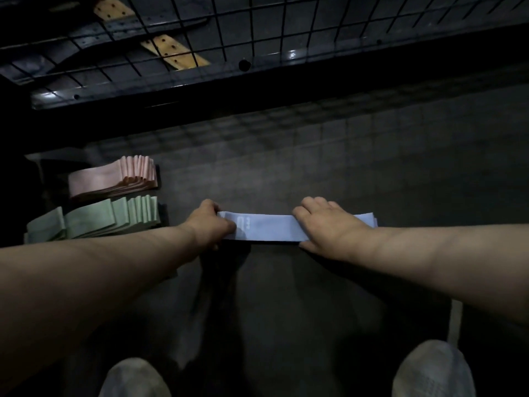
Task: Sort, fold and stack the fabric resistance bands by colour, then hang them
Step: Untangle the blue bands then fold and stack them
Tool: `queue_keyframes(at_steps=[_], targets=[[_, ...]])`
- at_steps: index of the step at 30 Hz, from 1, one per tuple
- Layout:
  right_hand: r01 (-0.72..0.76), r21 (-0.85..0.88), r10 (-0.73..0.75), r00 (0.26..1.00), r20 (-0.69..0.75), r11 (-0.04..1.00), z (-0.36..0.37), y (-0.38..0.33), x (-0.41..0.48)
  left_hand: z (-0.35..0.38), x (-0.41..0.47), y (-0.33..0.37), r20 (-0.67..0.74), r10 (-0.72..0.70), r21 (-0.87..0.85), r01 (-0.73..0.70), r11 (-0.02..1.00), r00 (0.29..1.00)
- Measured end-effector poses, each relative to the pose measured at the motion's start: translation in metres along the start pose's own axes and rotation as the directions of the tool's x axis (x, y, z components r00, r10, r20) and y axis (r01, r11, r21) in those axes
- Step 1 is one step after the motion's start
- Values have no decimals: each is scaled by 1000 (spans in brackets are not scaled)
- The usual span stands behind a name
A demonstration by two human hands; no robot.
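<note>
At mid-frame on the dark floor (286, 167), the folded pale blue bands (269, 229) lie flat, the left hand (211, 222) pinching their left end, the right hand (329, 222) clasping across near the right; soft, light layers likely slide, so grip both ends.

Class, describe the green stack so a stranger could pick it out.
Below the wire grid, two stacks lie on the floor at left. The green stack is the nearer, left of the left hand. Only it is green: the pink stack lies behind, and the hand grips a blue band.
</note>
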State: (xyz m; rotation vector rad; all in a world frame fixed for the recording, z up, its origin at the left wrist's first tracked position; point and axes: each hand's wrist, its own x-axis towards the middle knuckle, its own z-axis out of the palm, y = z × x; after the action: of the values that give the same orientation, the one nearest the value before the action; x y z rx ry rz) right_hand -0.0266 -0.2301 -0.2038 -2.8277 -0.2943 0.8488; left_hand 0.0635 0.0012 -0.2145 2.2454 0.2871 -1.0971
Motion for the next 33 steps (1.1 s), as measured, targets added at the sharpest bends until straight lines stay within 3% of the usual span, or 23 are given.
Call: queue_keyframes(at_steps=[4, 9, 18, 26, 29, 33], targets=[[-8, -16, 8, 1000, -17, 1000, 4, -3, -1, 1, 0, -6, -20, -14, -111, 11, 994, 1000], [49, -65, -62, 975, -212, 997, 20, -3, -18, 0, -7, 0, -49, 41, -113, -47, 992, 998], [52, 23, -45, 972, -229, 998, 23, 0, -35, 22, -51, 43, -171, 174, -149, -200, 968, 970], [37, 316, -13, 997, -75, 948, 23, 17, -46, 65, -66, 80, -35, 263, -177, -265, 948, 964], [-33, 454, 83, 992, -91, 891, 13, 26, -53, 81, -67, 93, 27, 294, -111, -290, 951, 955], [-192, 277, 273, 916, -294, 942, 14, 44, -65, 96, -59, 99, 115, 280, 84, -290, 953, 953]])
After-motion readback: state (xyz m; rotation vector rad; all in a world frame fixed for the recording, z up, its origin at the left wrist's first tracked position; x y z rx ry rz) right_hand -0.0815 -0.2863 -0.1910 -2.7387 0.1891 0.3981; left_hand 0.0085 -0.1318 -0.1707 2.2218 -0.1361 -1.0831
